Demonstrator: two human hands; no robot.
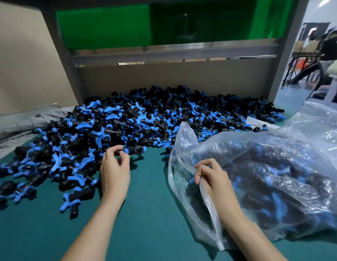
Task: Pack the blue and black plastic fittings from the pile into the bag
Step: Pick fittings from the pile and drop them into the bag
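Left hand point(115, 166) pinching one blue and black fitting point(132, 149) at the pile's point(126, 119) near edge, right hand point(213, 176) gripping the part-filled bag's point(267, 176) open rim, green tabletop point(154, 213).

Teal work mat point(148, 213), grey metal frame point(173, 53), green panel point(107, 25) above, beige board point(22, 63) left, crumpled grey cloth point(22, 125) beneath it, person point(331, 46) far right.

open mat point(150, 185) between pile point(145, 117), bag point(267, 176)

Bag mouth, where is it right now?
Head view, right of centre: the bag lies on the table, mouth toward the pile, its near rim gripped by the right hand.
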